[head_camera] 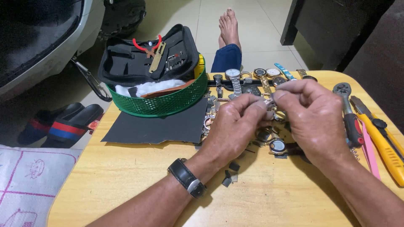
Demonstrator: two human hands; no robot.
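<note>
Small metal watch part [269, 102], likely a band link or clasp piece, pinched between the fingertips of both hands and held above the table's middle, just in front of the far-edge watch row. Too small to identify further.

Left hand [235, 126]: fingers closed, grasping the part from the near side; black-strapped wristwatch [187, 178] on the wrist. Right hand [313, 117]: fingers curled, gripping the same part from the right.

Directly beneath the hands: loose watch cases and links [275, 146], some partly hidden. Small dark scraps [230, 174] toward the near edge.

Far edge: row of wristwatches [252, 77] laid out on a dark strip. Left of the hands: dark sandpaper-like sheet [155, 124]; on its far side a green mesh basket [162, 101] carrying an open black tool case [126, 59] with red-handled pliers [147, 46].

Right edge: ratchet wrench [348, 111], yellow utility knife [385, 145], pink tweezers [370, 153].

Progress, judged: work is mid-way. Several watches sit sorted at the far edge; loose parts under the hands remain unassembled; the held piece is not yet joined to anything visible.
</note>
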